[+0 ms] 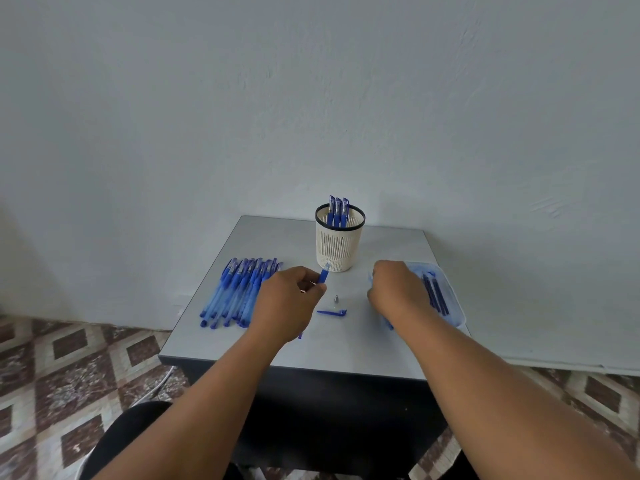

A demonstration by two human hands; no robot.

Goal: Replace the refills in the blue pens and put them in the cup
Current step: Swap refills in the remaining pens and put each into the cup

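My left hand (289,301) grips a blue pen barrel (323,274) whose front end points up toward the cup. A cream slotted cup (338,249) with a black rim stands at the back of the table, with three blue pens (337,211) upright in it. A metal pen tip (336,300) and a blue cap (332,312) lie loose between my hands. My right hand (398,289) reaches into a clear tray (453,306) that holds dark blue refills (437,295); its fingers are hidden from me.
A row of several blue pens (239,292) lies on the left side of the small grey table (346,348). The table stands against a pale wall, with patterned floor tiles on both sides and my knees below the front edge.
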